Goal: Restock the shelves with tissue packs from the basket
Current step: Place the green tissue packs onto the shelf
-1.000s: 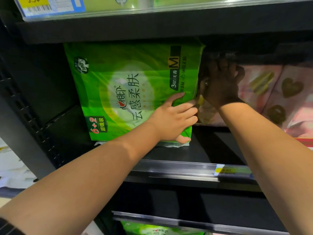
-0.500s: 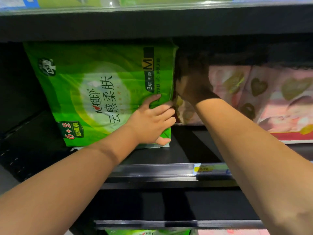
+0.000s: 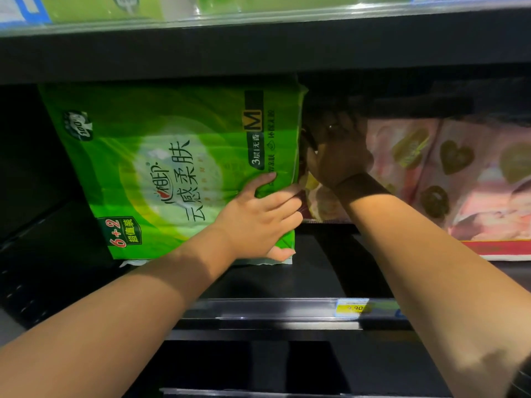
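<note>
The left hand (image 3: 258, 216) clasps the lower right corner of the green tissue pack (image 3: 161, 168); its fingers (image 3: 283, 198) lie spread and nearly straight across the printed front, reaching to the pack's right edge, while the thumb sits at the bottom edge by the corner. The right hand (image 3: 336, 152) is further in, deep in shadow, in the gap between the green pack's right side and the pink packs; it appears to touch the side of the green pack, but whether its fingers are wide, narrow or gripping cannot be told.

The green tissue pack stands on its lower edge on the left part of the middle shelf (image 3: 316, 278), set back from the near edge; it leans a little, its top toward the left, and it nearly fills the height up to the shelf above. To its right, on the same shelf, stand the pink tissue packs (image 3: 459, 173) printed with hearts, side by side, running off to the right.

Along the near edge of the middle shelf runs a clear price rail (image 3: 273, 307) with a yellow price tag (image 3: 352, 308); on the upper shelf (image 3: 258, 47), behind its own clear rail, more green packs (image 3: 100, 7) show in part.
</note>
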Demonstrator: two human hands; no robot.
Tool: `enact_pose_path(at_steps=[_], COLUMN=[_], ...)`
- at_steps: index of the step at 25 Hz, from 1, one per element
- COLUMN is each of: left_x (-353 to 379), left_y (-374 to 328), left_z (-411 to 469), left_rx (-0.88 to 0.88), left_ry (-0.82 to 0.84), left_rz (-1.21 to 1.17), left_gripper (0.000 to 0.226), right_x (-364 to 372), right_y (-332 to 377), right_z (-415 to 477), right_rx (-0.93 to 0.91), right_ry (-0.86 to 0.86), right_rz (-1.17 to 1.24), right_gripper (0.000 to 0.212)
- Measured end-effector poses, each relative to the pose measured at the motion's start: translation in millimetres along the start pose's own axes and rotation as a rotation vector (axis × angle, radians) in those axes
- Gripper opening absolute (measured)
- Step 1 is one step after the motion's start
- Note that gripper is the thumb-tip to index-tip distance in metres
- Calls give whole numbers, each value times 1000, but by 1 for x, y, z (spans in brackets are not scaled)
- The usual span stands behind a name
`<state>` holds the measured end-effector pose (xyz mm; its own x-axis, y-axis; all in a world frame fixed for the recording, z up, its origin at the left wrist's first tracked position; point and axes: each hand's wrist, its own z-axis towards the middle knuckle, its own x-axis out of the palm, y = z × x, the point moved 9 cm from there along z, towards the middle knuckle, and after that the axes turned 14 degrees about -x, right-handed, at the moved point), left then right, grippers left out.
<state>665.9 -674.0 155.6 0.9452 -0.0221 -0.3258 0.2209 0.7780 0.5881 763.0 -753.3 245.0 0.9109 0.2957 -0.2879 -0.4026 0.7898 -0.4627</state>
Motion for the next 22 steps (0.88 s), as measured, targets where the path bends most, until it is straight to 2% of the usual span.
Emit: enact_pose_path(at_steps=[6,12,15,22], left_x=[-1,3,13,40], left_y=[0,2,6,13], left_z=[0,-3,5,13], left_rx=[4,-8,-30,-25], left_ry=[-6,-6,48,78], left_rz=[4,27,0,16], left_gripper=[48,48,48,26], right_x=[3,6,-1,-1], right_y=[-14,-22,-38,-42], right_z=[-34,-40,-51,-55], right_rx=[-27,-96,-98,-91], right_ry=[-43,-62,-99,-93], right_rz=[-119,-98,-105,-129], right_gripper=[47,52,53,54])
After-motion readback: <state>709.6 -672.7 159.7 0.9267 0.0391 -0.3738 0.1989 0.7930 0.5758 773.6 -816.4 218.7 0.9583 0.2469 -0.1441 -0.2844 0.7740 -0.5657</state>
